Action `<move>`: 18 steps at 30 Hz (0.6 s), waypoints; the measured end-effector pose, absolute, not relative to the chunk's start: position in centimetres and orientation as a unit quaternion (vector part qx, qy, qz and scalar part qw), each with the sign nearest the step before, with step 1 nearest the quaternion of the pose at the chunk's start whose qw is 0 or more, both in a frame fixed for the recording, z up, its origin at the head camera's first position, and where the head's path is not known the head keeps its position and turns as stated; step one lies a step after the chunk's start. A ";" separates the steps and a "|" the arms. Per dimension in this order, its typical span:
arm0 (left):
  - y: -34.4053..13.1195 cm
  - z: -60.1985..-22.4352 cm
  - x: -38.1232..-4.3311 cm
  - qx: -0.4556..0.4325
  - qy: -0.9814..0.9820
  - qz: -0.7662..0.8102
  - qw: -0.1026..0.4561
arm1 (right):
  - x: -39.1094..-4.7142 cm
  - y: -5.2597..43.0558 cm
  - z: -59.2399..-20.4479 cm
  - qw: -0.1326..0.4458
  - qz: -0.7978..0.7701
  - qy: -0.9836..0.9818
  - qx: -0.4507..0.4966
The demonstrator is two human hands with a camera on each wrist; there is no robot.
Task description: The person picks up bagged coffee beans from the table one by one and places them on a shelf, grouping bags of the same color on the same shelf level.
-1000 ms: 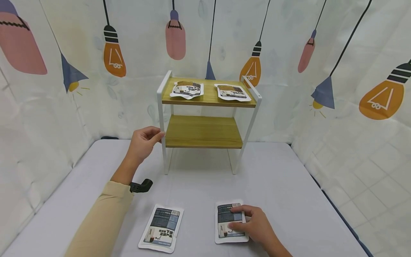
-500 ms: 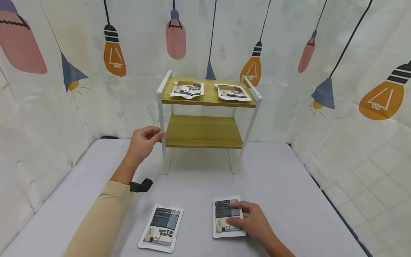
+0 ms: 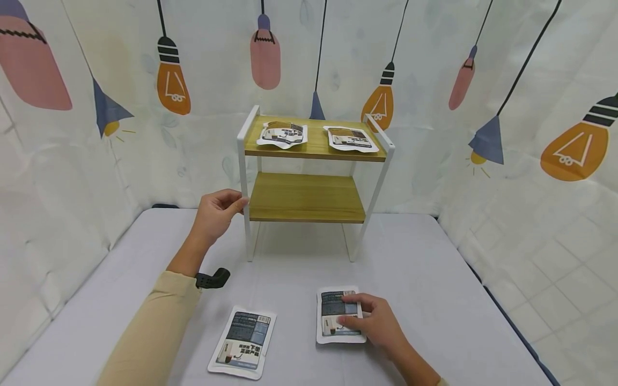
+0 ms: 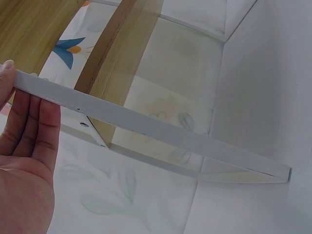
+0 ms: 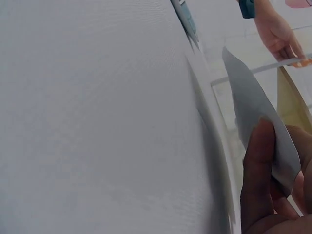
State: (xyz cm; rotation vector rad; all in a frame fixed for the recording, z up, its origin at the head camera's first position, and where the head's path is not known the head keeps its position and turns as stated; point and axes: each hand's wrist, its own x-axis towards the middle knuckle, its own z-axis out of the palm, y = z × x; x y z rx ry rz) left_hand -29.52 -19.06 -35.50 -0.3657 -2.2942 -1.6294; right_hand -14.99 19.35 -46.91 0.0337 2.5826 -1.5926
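My left hand (image 3: 217, 217) grips the white front leg of a two-tier shelf (image 3: 307, 198); the left wrist view shows thumb and fingers on either side of that white bar (image 4: 131, 117). In my right hand (image 3: 381, 324) is a flat white pouch (image 3: 333, 316) with a dark printed label, pinched by its right edge. The right wrist view shows this pouch (image 5: 258, 107) raised off the table. A second, similar pouch (image 3: 243, 343) lies on the table to its left. Two more pouches, a left one (image 3: 282, 135) and a right one (image 3: 350, 139), rest on the upper shelf board.
The shelf stands toward the back of a white-covered table (image 3: 410, 279). Its lower wooden board (image 3: 309, 198) sits between white side frames. A fabric backdrop (image 3: 207, 69) printed with lamps encloses the table behind and at both sides.
The right hand has lifted the pouch and carried it slightly forward and left, toward the shelf. My left hand stays on the shelf leg, and the other pouches have not moved.
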 end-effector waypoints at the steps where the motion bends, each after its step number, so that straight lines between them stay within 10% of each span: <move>1: -19.1 -35.5 -29.5 -0.127 -0.799 -0.568 0.151 | -15.1 19.3 -46.9 0.055 -0.527 0.848 0.014; 18: -19.1 -35.5 -29.5 -0.130 -0.797 -0.570 0.148 | -17.0 18.7 -45.7 0.047 -0.575 0.816 0.020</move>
